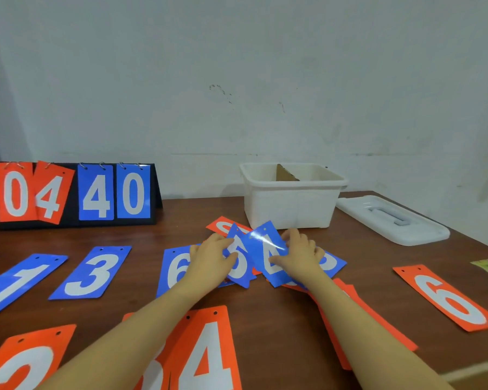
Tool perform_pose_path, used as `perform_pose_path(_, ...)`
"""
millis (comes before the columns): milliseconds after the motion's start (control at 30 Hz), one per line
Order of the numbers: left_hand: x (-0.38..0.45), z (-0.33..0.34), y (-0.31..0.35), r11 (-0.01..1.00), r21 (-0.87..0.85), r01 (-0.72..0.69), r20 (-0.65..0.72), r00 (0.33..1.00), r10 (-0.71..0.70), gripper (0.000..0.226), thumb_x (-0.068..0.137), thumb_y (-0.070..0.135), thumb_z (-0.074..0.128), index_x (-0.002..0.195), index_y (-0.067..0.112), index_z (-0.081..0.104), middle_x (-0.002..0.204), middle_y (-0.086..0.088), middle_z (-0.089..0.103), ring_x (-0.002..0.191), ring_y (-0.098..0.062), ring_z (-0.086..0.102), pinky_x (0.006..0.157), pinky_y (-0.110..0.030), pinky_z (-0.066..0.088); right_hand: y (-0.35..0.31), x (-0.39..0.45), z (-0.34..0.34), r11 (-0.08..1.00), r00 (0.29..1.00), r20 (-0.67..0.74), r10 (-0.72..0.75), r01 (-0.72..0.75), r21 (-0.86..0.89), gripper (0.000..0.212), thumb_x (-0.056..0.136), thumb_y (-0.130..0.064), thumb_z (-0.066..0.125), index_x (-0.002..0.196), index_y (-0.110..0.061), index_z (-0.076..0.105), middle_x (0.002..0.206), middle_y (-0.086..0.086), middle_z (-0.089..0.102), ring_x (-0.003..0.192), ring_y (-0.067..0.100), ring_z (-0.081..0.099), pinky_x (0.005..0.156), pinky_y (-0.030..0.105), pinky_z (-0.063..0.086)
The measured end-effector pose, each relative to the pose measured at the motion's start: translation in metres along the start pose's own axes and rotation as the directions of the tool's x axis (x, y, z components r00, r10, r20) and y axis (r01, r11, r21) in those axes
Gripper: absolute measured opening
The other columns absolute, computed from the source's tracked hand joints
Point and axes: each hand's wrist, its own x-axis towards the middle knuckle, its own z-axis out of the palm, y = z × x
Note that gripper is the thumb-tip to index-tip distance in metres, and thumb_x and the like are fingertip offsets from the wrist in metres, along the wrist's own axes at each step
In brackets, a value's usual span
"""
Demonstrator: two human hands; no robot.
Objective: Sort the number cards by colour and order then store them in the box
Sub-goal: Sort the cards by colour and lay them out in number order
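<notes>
Left hand (212, 256) pinches a blue card (237, 266), right hand (300, 253) grips another (268, 257) above the desk pile; sorting step, next: place each in blue sequence.

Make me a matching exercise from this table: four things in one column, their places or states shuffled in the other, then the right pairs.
1. white box
2. box lid
3. orange 6 card
4. blue 3 card

A. flat on the table, far right, alone
B. open, a cardboard divider inside
C. lying right of the box, handle up
D. between the blue 1 and blue 6

Pairs: 1-B, 2-C, 3-A, 4-D
</notes>
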Motion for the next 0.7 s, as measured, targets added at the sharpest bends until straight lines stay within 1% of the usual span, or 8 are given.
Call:
perform_pose_path(67,-0.002,-0.006,0.0,0.993,-0.115,-0.018,-0.058,0.998,0.012,0.04,0.093,0.026,0.051,0.132,0.017,0.049,0.13,0.001,0.05,0.118,-0.017,0.048,0.107,-0.034,0.028,-0.005,-0.002,-0.003,0.965,0.998,-0.041,-0.051,0.06,0.254,0.023,0.082,-0.016,0.065,0.099,-0.02,0.05,0.095,-0.006,0.059,0.095,0.02,0.056,0.092,0.034,0.034)
perform_pose_path(133,-0.004,-0.014,0.0,0.974,-0.228,-0.017,-0.117,0.993,-0.01,0.039,0.092,0.023,0.053,0.13,0.014,0.051,0.126,-0.001,0.051,0.116,-0.019,0.05,0.105,-0.041,0.035,-0.014,-0.007,-0.009,0.831,0.995,-0.097,-0.037,0.085,0.55,0.014,0.084,-0.006,0.061,0.093,-0.014,0.055,0.087,-0.001,0.062,0.086,0.021,0.06,0.075,0.027,0.048)
perform_pose_path(233,-0.009,-0.03,0.001,0.944,-0.33,-0.022,-0.208,0.977,-0.05,0.039,0.092,0.027,0.054,0.128,0.013,0.054,0.121,0.001,0.053,0.112,-0.019,0.052,0.102,-0.04,0.038,-0.03,-0.016,-0.022,0.666,0.984,-0.175,-0.015,0.14,0.732,0.005,0.086,-0.007,0.062,0.09,-0.009,0.063,0.089,0.007,0.069,0.083,0.022,0.065,0.067,0.023,0.05)
perform_pose_path(300,-0.017,-0.042,0.005,0.914,-0.402,-0.047,-0.241,0.969,-0.056,0.038,0.091,0.029,0.055,0.126,0.014,0.055,0.12,0.002,0.053,0.108,-0.013,0.051,0.096,-0.03,0.041,-0.048,-0.026,-0.026,0.54,0.992,-0.115,-0.04,0.119,0.833,0.004,0.087,-0.011,0.062,0.09,-0.009,0.065,0.089,0.007,0.071,0.08,0.018,0.068,0.067,0.026,0.055)
perform_pose_path(433,-0.039,-0.063,0.002,0.859,-0.504,-0.095,-0.312,0.947,-0.079,0.033,0.088,0.024,0.06,0.12,0.02,0.057,0.112,0.011,0.053,0.101,-0.001,0.051,0.072,-0.005,0.042,-0.084,-0.047,-0.011,0.438,0.994,0.004,-0.113,0.046,0.898,0.005,0.088,-0.014,0.062,0.086,-0.01,0.063,0.09,0.007,0.072,0.081,0.017,0.07,0.067,0.027,0.057)
perform_pose_path(567,-0.06,-0.086,-0.019,0.774,-0.627,-0.088,-0.329,0.93,-0.161,0.019,0.086,0.012,0.063,0.101,0.022,0.058,0.098,0.014,0.061,0.091,0.003,0.058,0.063,-0.004,0.047,-0.115,-0.064,0.016,0.315,0.967,0.163,-0.195,-0.096,0.944,0.006,0.088,-0.012,0.061,0.083,-0.01,0.061,0.091,0.012,0.07,0.08,0.025,0.068,0.07,0.034,0.056)
perform_pose_path(667,-0.07,-0.1,-0.04,0.794,-0.606,-0.054,-0.367,0.904,-0.219,0.009,0.084,0.01,0.066,0.086,0.015,0.058,0.086,0.011,0.063,0.084,-0.002,0.06,0.063,-0.004,0.046,-0.14,-0.072,0.033,0.284,0.959,0.153,-0.238,-0.082,0.955,0.004,0.086,-0.008,0.063,0.084,-0.007,0.066,0.09,0.016,0.07,0.079,0.029,0.067,0.076,0.042,0.054)
perform_pose_path(700,-0.072,-0.104,-0.047,0.784,-0.619,-0.037,-0.367,0.897,-0.247,0.008,0.084,0.012,0.066,0.084,0.014,0.059,0.086,0.007,0.065,0.084,-0.006,0.062,0.064,-0.009,0.049,-0.147,-0.074,0.037,0.292,0.964,0.12,-0.238,-0.047,0.955,0.005,0.086,-0.007,0.063,0.085,-0.006,0.067,0.091,0.016,0.07,0.078,0.026,0.067,0.073,0.038,0.055)
